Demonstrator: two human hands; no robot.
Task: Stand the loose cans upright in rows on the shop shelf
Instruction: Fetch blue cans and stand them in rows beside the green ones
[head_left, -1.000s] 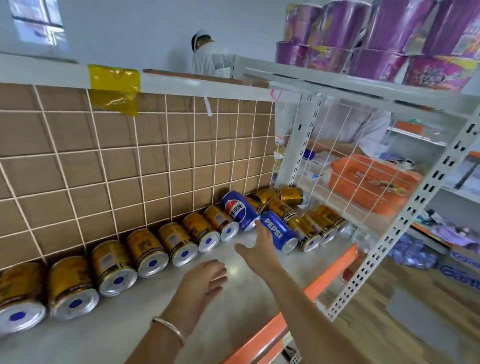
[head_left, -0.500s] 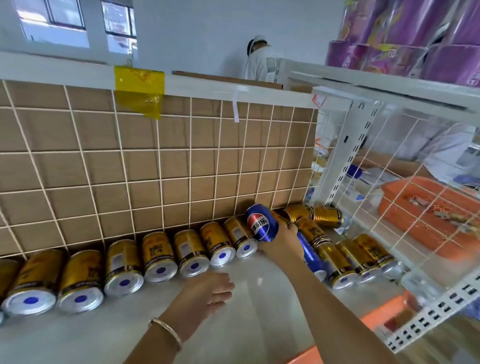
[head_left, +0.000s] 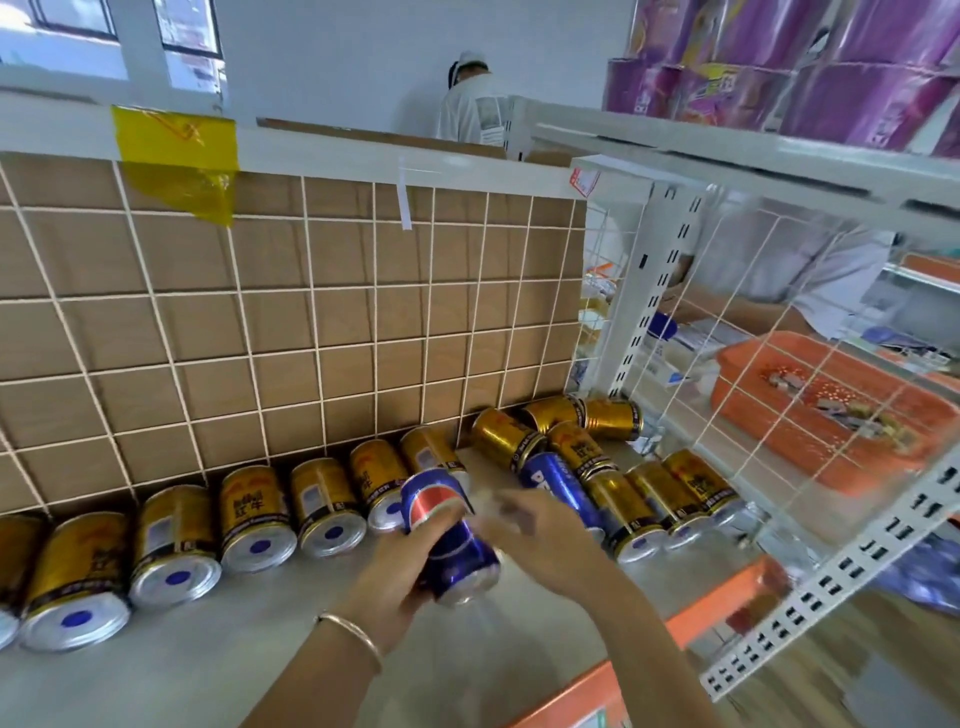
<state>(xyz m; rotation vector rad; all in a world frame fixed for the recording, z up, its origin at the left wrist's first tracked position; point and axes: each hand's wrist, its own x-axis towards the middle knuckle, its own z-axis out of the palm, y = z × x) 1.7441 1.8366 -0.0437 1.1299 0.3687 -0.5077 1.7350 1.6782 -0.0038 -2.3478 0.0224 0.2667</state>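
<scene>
**No can upright yet**

Your shelf (head_left: 208, 675) has nothing standing on it: the whole job is left. A long row of gold cans (head_left: 254, 514) lies on its sides along the back grid (head_left: 311, 312), from 9 to 12 o'clock. A jumbled heap (head_left: 576, 447) with a second Pepsi can (head_left: 556, 483) sits at 1 o'clock. At centre, tilted above the shelf, is the blue Pepsi can (head_left: 452, 545). Your left hand (head_left: 395, 577) curls its fingers round it. Your right hand (head_left: 545, 545) is against it, too blurred to judge its grip.

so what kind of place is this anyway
Most likely a small shop, or a mock-up of one: white metal shelving with slotted uprights, gold drink cans lying in a row on the shelf, purple wrapped packs stacked on top, and a blue cola can in the left hand.
</scene>
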